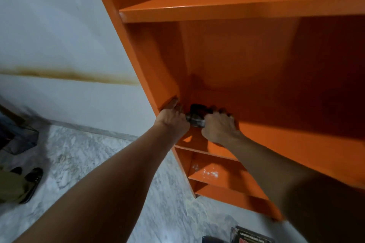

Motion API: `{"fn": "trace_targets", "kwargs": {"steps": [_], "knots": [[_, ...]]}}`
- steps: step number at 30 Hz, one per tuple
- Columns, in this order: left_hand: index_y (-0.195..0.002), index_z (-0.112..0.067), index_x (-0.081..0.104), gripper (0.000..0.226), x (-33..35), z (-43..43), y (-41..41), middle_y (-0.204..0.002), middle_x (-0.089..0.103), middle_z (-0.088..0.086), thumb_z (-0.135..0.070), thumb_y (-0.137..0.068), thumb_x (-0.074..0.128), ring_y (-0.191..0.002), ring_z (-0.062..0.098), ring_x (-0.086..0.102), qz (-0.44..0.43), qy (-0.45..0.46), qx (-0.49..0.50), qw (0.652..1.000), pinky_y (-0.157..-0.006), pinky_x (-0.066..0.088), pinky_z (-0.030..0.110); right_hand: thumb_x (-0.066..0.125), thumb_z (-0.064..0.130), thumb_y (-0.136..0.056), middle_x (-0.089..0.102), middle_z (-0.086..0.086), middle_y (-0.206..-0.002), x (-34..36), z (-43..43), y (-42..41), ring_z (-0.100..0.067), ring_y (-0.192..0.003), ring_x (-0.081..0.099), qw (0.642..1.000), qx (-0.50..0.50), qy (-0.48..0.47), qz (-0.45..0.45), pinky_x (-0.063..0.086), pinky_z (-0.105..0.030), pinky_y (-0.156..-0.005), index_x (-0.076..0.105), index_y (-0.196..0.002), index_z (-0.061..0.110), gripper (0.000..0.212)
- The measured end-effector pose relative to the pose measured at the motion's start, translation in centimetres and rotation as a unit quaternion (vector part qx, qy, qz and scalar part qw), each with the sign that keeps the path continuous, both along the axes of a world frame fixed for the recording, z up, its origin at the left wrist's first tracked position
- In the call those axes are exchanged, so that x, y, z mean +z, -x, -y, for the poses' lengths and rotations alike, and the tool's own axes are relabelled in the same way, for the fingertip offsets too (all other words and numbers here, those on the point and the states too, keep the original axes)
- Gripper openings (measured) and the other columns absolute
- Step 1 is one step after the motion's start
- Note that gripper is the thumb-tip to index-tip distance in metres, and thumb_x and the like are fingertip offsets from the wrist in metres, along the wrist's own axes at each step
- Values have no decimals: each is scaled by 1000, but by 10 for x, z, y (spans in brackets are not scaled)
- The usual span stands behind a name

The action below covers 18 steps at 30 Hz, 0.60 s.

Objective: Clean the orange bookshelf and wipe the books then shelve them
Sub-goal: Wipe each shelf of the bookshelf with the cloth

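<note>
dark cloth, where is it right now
Head view, left of centre: the dark cloth sits on a shelf of the orange bookshelf, near its left side panel, between the left hand and the right hand.

Wall (59,25): white, on the left, a brown streak (69,75) running across it.
Floor (88,154): grey-white marbled, a pale skirting strip (94,130) where it meets the wall.
Box (17,136): dark, see-through, on the floor at the left edge.
Shoe (33,181): black, lower left, beside an olive trouser leg (9,187).
</note>
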<state>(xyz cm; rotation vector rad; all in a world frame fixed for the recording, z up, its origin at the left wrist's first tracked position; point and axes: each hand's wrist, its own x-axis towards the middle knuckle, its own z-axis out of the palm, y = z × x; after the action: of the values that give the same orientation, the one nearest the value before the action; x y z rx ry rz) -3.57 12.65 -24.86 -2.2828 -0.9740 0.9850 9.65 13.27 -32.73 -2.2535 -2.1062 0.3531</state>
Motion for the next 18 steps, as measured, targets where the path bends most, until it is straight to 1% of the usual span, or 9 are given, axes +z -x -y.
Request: {"fn": "trace_targets", "kwargs": {"steps": [3, 6, 7, 9, 10, 12, 14, 16, 18], "knots": [[-132, -24, 56, 42, 3, -1, -1, -137, 56, 6, -35, -92, 63, -135, 32, 42, 22, -1, -6, 1000, -119, 10, 52, 57, 30, -89, 59, -8, -114, -5, -2, 19, -36, -110, 49, 998, 62, 6, -7, 30, -45, -87, 62, -115, 23, 27], [-123, -23, 59, 35, 2, -2, 1, -134, 56, 5, -38, -92, 62, -131, 31, 45, 34, 0, -14, 999, -117, 17, 50, 57, 27, -88, 56, -7, -108, -1, 34, 26, -30, -111, 43, 990, 142, -17, -2, 29, -42, -89, 61, -106, 19, 20], [-126, -24, 57, 37, 3, -2, 2, -136, 55, 5, -36, -92, 63, -133, 31, 43, 28, 1, -16, 999, -117, 17, 50, 59, 27, -84, 58, -4, -104, 1, 54, 28, -28, -109, 44, 980, 189, -55, 4, 31, -42, -87, 63, -104, 21, 21], [-130, -25, 54, 45, 4, -1, 4, -138, 53, 6, -34, -89, 68, -134, 33, 42, 14, -3, -21, 1000, -118, 19, 52, 69, 30, -68, 59, 6, -90, -7, 91, 36, -24, -95, 51, 949, 282, -136, 30, 31, -39, -73, 66, -86, 29, 18], [-129, -24, 54, 44, 5, -1, 6, -137, 54, 6, -33, -88, 69, -134, 33, 43, 17, -3, -33, 999, -117, 20, 53, 71, 33, -59, 58, 11, -87, -12, 107, 39, -22, -88, 52, 944, 289, -153, 28, 27, -37, -68, 66, -80, 32, 21], [-124, -19, 58, 33, 8, -2, 9, -133, 57, 7, -29, -93, 63, -130, 31, 48, 32, 7, -68, 997, -115, 26, 51, 66, 32, -56, 54, 13, -93, -22, 122, 44, -20, -86, 49, 960, 211, -183, -13, 28, -36, -65, 68, -90, 38, 35], [-122, -15, 59, 25, 12, 1, 13, -127, 60, 7, -24, -98, 56, -122, 27, 55, 66, 35, -70, 995, -106, 39, 43, 59, 25, -55, 53, 6, -102, -19, 119, 44, -25, -90, 51, 975, 45, -215, -8, 35, -39, -66, 67, -103, 36, 50], [-124, -14, 58, 26, 14, 3, 15, -127, 59, 8, -20, -100, 53, -120, 27, 57, 92, 45, -77, 992, -99, 45, 39, 62, 24, -59, 55, -2, -113, -16, 109, 47, -30, -95, 52, 972, -99, -212, 17, 39, -43, -71, 64, -116, 31, 57], [-125, -14, 57, 27, 13, 3, 15, -130, 57, 8, -21, -99, 56, -122, 28, 55, 94, 47, -85, 991, -101, 43, 41, 65, 33, -70, 52, -9, -124, -23, 101, 59, -35, -103, 50, 975, -130, -172, 45, 39, -48, -79, 61, -125, 25, 56]]}}
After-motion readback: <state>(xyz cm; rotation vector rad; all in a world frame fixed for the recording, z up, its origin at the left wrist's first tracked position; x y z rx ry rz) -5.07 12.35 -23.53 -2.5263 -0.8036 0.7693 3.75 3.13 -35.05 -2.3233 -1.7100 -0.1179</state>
